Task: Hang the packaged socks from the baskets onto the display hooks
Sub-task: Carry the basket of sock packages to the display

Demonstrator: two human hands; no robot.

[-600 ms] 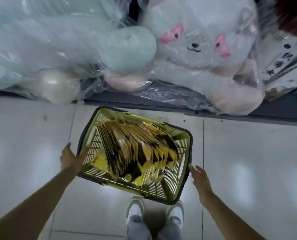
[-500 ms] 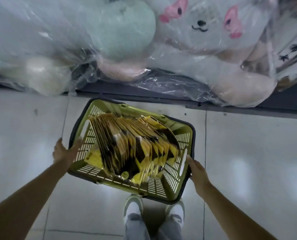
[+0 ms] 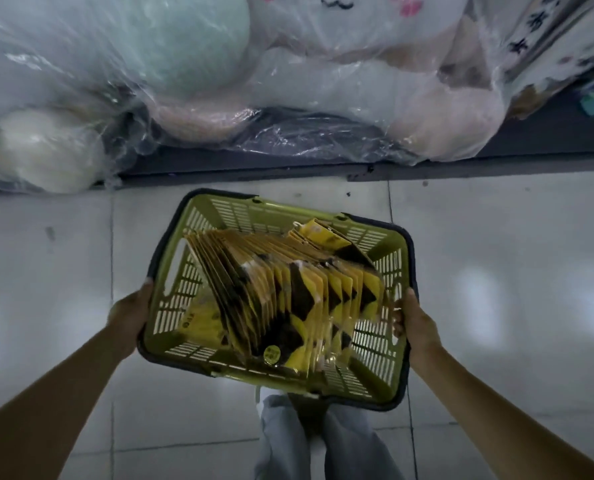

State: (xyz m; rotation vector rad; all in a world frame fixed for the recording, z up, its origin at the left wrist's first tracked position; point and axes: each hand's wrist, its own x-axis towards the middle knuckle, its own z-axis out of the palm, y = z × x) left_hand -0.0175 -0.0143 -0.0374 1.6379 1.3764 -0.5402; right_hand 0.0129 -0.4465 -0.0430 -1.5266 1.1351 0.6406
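Both hands have closed onto the basket [image 3: 261,216] since the earlier frames. It now looms larger at lower centre and hides my shoes, so I judge it lifted off the tiled floor [image 3: 496,271].

Across the top of the frame lie plastic-wrapped plush toys [image 3: 357,74], stacked on a dark shelf base [image 3: 288,164]; no display hooks show. The basket is green slotted plastic with a dark rim, tipped slightly and carried level enough to keep its load in.

That load, the packaged socks [image 3: 288,296], stands on edge in a tight fanned row from the basket's upper left to its lower right. The packs are flat and clear, with yellow cards and black sock showing through, and one pack lies loose at the far side.

My left hand [image 3: 129,313] clasps the left rim, thumb on top, fingers hidden underneath. My right hand [image 3: 418,327] grips the right rim, its fingertips [image 3: 397,315] hooked through the handle slot. One hand on each side keeps the weight balanced.
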